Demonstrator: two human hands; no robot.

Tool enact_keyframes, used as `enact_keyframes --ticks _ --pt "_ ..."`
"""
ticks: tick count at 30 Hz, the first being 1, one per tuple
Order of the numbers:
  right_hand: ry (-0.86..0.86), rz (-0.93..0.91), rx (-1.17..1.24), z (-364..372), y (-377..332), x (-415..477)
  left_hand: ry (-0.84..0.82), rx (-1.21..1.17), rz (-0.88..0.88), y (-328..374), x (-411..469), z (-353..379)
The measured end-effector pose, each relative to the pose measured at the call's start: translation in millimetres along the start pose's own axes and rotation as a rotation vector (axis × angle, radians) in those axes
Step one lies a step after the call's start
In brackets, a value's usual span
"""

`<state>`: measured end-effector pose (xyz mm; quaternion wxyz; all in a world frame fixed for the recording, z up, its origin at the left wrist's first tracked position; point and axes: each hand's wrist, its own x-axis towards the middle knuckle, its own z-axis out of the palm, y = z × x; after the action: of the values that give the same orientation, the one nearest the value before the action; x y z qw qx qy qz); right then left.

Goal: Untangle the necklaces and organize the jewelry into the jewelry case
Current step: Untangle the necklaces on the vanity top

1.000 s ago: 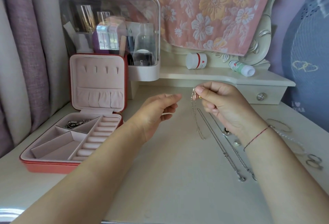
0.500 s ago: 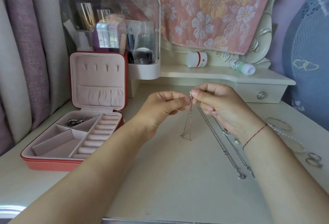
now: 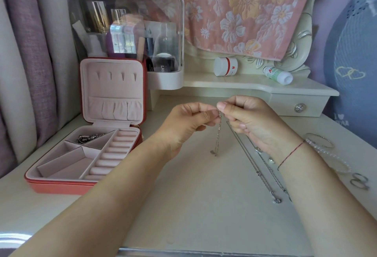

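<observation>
I look down through the head camera at two bare forearms reaching over a cream dressing table [image 3: 193, 205]. The left hand [image 3: 183, 128] and the right hand [image 3: 253, 122] meet above the middle of the table, thumb tips almost touching. Each pinches the top of a thin silver chain [image 3: 218, 132] between thumb and forefinger, and the other fingers of both hands are curled in toward the palms. The chain hangs straight down from the pinch, and its lower end just reaches the tabletop. I cannot tell whether it is one strand or a doubled one.

A thin red string [image 3: 289, 155] circles the right wrist. Below that hand, two long necklaces [image 3: 259, 171] lie side by side on the table, running toward me. Two small studs [image 3: 271, 160] sit just beside them. Farther right lie a silver bangle [image 3: 320, 139], a clear beaded bracelet [image 3: 334, 158] and a pair of rings [image 3: 360, 182].

The jewelry case [image 3: 61, 185] sits open at the left, well apart from the hands. It is coral outside and pale pink inside, with its lid [image 3: 112, 93] standing upright. A small pile of metal pieces [image 3: 89, 137] lies in its back-left compartment. The ring rolls [image 3: 114, 150] fill its right side.

Behind the case stands a clear cosmetics organizer [image 3: 130, 32]. On the shelf to its right, a white jar [image 3: 225, 66] and a small bottle [image 3: 278, 75] lie on their sides under a flowered towel [image 3: 244, 11].
</observation>
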<state>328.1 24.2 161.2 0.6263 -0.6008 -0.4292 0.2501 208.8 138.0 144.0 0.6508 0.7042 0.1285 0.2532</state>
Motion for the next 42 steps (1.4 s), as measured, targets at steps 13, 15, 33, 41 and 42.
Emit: enact_keyframes --ticks 13,15,33,41,42 --pt "0.016 0.011 -0.023 0 2 2 -0.075 -0.059 -0.005 -1 1 -3" --pt "0.020 0.016 -0.032 -2 3 2 -0.067 -0.030 -0.005 -2 1 -3" --pt "0.220 0.155 0.079 -7 4 7 0.045 -0.117 -0.100 4 1 -7" --pt "0.222 0.177 -0.032 -8 2 6 0.146 -0.225 -0.114 5 4 -12" --pt "0.228 0.181 -0.056 -9 2 6 0.175 -0.229 -0.124 4 5 -13"
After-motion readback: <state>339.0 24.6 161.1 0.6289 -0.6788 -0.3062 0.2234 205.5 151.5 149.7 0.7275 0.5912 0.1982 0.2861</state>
